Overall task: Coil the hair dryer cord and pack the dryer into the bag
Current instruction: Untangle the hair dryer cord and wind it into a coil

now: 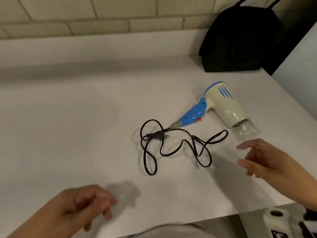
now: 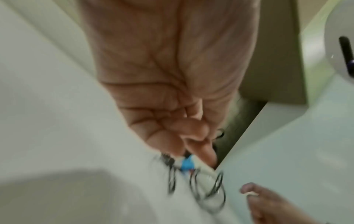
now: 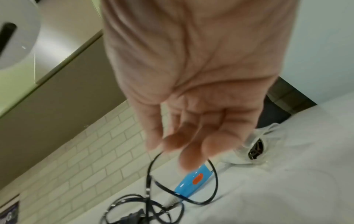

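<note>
A cream hair dryer (image 1: 224, 104) with a blue handle (image 1: 193, 114) and a clear nozzle (image 1: 247, 130) lies on its side on the white counter (image 1: 85, 134). Its black cord (image 1: 180, 145) sprawls in loose loops in front of the handle, the plug (image 1: 157, 135) lying on top. A black bag (image 1: 240, 40) stands at the back right against the wall. My right hand (image 1: 257, 157) hovers just in front of the nozzle, fingers relaxed, holding nothing. My left hand (image 1: 92, 201) hangs low at the front left with fingers loosely curled and empty. The right wrist view shows the blue handle (image 3: 193, 183) and the cord (image 3: 153, 195) below my fingertips.
A tiled wall (image 1: 103, 18) runs behind the counter. A pale vertical panel (image 1: 298, 71) closes off the right side beside the bag. The counter's front edge (image 1: 171, 224) runs just before my body, and a white device (image 1: 281, 222) sits below it at the lower right.
</note>
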Tool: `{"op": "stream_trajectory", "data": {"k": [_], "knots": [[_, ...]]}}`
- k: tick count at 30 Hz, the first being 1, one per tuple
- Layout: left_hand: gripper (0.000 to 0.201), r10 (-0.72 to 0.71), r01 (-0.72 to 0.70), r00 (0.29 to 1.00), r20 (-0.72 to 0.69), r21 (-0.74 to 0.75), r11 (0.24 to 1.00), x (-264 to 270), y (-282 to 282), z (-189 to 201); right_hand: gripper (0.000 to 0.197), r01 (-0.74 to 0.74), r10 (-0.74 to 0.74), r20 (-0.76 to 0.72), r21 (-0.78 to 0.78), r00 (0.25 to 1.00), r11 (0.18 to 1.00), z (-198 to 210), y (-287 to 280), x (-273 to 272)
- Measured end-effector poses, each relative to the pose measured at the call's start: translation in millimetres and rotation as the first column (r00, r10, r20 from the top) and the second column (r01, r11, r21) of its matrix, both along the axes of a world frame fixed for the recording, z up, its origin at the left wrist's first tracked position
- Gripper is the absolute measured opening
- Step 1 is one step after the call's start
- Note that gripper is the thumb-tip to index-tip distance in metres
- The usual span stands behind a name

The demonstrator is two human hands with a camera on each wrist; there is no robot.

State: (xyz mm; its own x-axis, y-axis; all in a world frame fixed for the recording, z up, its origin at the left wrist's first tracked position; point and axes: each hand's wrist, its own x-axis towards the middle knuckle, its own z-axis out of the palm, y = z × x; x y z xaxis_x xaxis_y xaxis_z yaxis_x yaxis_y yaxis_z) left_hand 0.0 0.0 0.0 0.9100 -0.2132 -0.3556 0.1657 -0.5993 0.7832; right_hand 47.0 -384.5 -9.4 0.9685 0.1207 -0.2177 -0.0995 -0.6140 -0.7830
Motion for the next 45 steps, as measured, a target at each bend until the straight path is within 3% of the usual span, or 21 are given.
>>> {"op": "stream_trajectory", "data": {"k": [2, 4, 5, 7, 8, 9, 11, 13, 15, 19, 24, 26, 28, 30, 33, 36, 39, 43, 45], "knots": [[0.051, 0.106, -0.091, 0.985, 0.139, -0.109, 0.990, 34, -25, 6, 0.046, 0.091, -0.054, 0.198, -0.183, 0.979, 0.979, -2, 6, 24], [0.019, 0.162, -0.122, 0.947, 0.276, -0.155, 0.980, 64, -44, 11, 0.055, 0.028, 0.042, 0.187, -0.357, 0.982, 0.934, -6, 16, 45], [0.004, 0.183, -0.133, 0.937, 0.298, -0.180, 0.975, 78, -52, 9, 0.043, -0.033, 0.100, 0.145, -0.406, 0.984, 0.913, -10, 19, 52], [0.019, 0.175, -0.120, 0.925, 0.338, -0.177, 0.977, 102, -67, 5, 0.015, -0.150, 0.211, 0.102, -0.421, 0.972, 0.894, -11, 23, 61], [0.019, 0.158, -0.108, 0.928, 0.336, -0.164, 0.981, 112, -72, 2, 0.018, -0.183, 0.253, 0.129, -0.400, 0.959, 0.898, -10, 21, 65], [0.018, 0.134, -0.091, 0.932, 0.336, -0.139, 0.986, 123, -77, 4, 0.018, -0.175, 0.244, 0.185, -0.325, 0.952, 0.929, -5, 21, 67], [0.015, 0.063, -0.038, 0.941, 0.333, -0.081, 0.996, 142, -85, 4, 0.016, -0.059, 0.060, 0.311, -0.014, 0.948, 0.998, 8, 20, 72], [0.014, -0.024, 0.031, 0.939, 0.343, -0.014, 0.999, 161, -97, 2, 0.029, 0.081, -0.207, 0.369, 0.329, 0.906, 0.941, 15, 13, 75], [0.018, -0.132, 0.111, 0.935, 0.329, 0.082, 0.990, 174, -114, -4, 0.041, 0.166, -0.379, 0.356, 0.503, 0.854, 0.848, 21, 6, 77], [0.048, -0.393, 0.355, 0.917, 0.071, 0.310, 0.882, 175, -146, -26, 0.032, 0.215, -0.467, 0.335, 0.576, 0.818, 0.789, 27, 0, 81], [0.033, -0.315, 0.309, 0.949, -0.019, 0.269, 0.912, 177, -133, -28, 0.018, 0.316, -0.580, 0.314, 0.601, 0.752, 0.734, 40, -24, 92], [0.030, -0.291, 0.276, 0.957, 0.013, 0.285, 0.918, 179, -123, -26, 0.015, 0.364, -0.634, 0.283, 0.623, 0.720, 0.692, 42, -38, 96], [0.027, -0.282, 0.248, 0.957, 0.065, 0.319, 0.915, 179, -112, -25, 0.022, 0.436, -0.647, 0.271, 0.551, 0.713, 0.712, 36, -47, 103], [0.023, -0.247, 0.212, 0.966, 0.075, 0.313, 0.926, 176, -100, -28, 0.027, 0.489, -0.594, 0.247, 0.377, 0.766, 0.787, 21, -44, 112], [0.018, -0.168, 0.149, 0.983, 0.072, 0.215, 0.965, 170, -87, -33, 0.035, 0.453, -0.464, 0.096, 0.117, 0.881, 0.884, -9, -31, 122], [0.016, -0.133, 0.121, 0.988, 0.074, 0.157, 0.980, 163, -82, -38, 0.058, 0.368, -0.367, 0.028, -0.123, 0.930, 0.922, -15, -19, 128], [0.021, -0.141, 0.140, 0.990, -0.006, 0.162, 0.977, 159, -82, -40, 0.064, 0.266, -0.266, 0.024, -0.170, 0.964, 0.949, -11, -4, 137], [0.020, -0.168, 0.180, 0.983, -0.069, 0.222, 0.958, 154, -83, -33, 0.060, 0.156, -0.125, 0.163, -0.192, 0.979, 0.969, -12, 15, 149], [0.035, -0.212, 0.229, 0.973, -0.088, 0.291, 0.929, 151, -82, -25, 0.057, 0.069, -0.038, 0.201, -0.151, 0.979, 0.986, -12, 27, 156]]}}
